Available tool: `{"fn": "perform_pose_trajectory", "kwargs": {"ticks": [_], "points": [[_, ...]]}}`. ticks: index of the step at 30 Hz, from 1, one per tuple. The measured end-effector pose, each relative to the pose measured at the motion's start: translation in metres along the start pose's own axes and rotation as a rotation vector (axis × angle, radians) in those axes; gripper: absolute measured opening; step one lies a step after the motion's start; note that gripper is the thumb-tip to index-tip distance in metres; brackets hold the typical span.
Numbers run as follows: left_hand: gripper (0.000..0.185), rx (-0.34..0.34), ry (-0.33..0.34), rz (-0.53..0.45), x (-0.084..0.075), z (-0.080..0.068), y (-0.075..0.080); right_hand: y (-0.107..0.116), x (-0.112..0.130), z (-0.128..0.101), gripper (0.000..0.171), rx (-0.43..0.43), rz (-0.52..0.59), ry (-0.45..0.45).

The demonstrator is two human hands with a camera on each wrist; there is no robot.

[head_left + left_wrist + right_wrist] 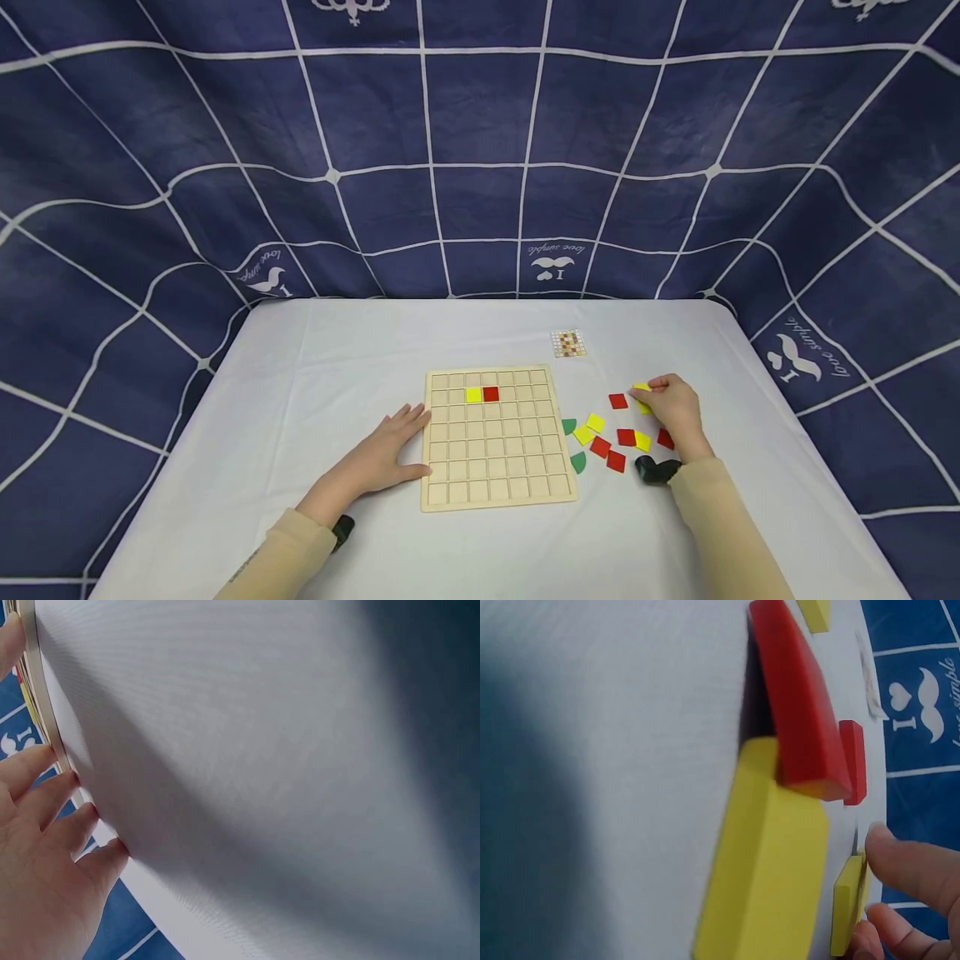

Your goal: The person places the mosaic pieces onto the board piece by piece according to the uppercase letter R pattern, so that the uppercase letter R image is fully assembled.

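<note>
A wooden grid board point(495, 467) lies on the white table with a yellow tile point(473, 395) and a red tile point(491, 393) side by side in its second row. My left hand point(405, 440) rests flat on the table, its straight fingers point(64, 825) against the board's left edge point(46, 720). To the right of the board my right hand point(651, 392) pinches a yellow tile point(641, 387) point(847, 904) at the far side of the loose pile. Its fingertips point(911, 862) hold that tile by the edge.
Loose red tiles point(618, 401), yellow tiles point(595, 422) and two green half-discs point(577, 462) lie scattered right of the board. A large yellow tile point(769, 862) and a red tile point(799, 712) fill the right wrist view. A small pattern card point(567, 343) lies beyond the board. Blue checked cloth surrounds the table point(337, 350).
</note>
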State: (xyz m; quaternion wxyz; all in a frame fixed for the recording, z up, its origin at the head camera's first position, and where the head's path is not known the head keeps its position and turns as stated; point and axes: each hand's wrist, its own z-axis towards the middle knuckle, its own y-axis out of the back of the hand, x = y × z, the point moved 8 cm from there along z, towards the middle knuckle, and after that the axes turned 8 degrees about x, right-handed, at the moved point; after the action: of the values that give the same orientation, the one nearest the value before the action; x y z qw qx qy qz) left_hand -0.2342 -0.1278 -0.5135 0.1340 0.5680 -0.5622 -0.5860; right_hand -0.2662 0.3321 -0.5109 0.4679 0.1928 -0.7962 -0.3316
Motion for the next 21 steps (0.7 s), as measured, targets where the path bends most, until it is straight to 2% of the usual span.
{"fn": "perform_pose_trajectory", "kwargs": {"ticks": [4, 13, 21], "points": [[0.086, 0.002, -0.003, -0.005, -0.001, 0.000, 0.001, 0.001, 0.002, 0.001, 0.044, -0.005, -0.017, -0.012], [0.086, 0.003, 0.010, -0.016, -0.001, -0.001, 0.000, -0.001, 0.005, 0.004, 0.038, 0.048, -0.054, -0.018], [0.085, 0.002, 0.019, -0.022, -0.002, -0.002, 0.000, 0.000, 0.019, -0.001, 0.029, 0.013, -0.071, 0.086]]}}
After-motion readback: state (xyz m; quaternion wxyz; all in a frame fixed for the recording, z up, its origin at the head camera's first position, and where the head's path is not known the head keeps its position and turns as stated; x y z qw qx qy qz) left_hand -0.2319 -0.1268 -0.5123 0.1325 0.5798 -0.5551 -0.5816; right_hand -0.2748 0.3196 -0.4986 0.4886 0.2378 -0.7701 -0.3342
